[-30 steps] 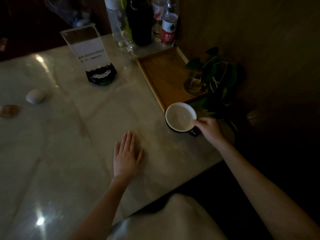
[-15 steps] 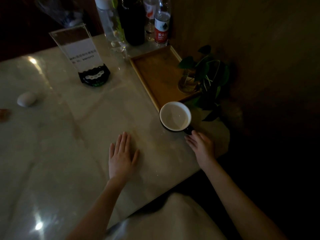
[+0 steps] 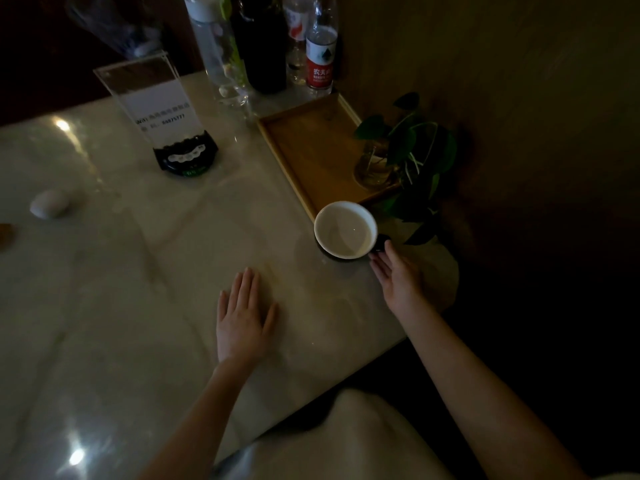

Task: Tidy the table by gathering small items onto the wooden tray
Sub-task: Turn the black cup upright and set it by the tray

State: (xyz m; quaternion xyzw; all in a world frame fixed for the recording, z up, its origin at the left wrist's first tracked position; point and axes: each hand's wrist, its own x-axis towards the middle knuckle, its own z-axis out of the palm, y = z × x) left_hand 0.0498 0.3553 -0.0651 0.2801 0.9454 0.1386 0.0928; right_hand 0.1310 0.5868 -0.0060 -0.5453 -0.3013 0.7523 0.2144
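Both my forearms are bare from the wrists up to where they leave the view; no sleeve reaches them. My left hand [image 3: 242, 320] carries no ring or watch, nor does my right hand [image 3: 398, 280], so far as this dim light lets me tell. Below the table [image 3: 104, 306] edge, pale, smooth cloth covers my lap [image 3: 346, 441].

Bottle [image 3: 321, 46] tops and brown item [image 3: 5, 233] cut by frame edges; sign [image 3: 157, 112] print illegible

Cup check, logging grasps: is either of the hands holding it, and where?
No. Right hand is open beside the cup handle; left hand lies flat.
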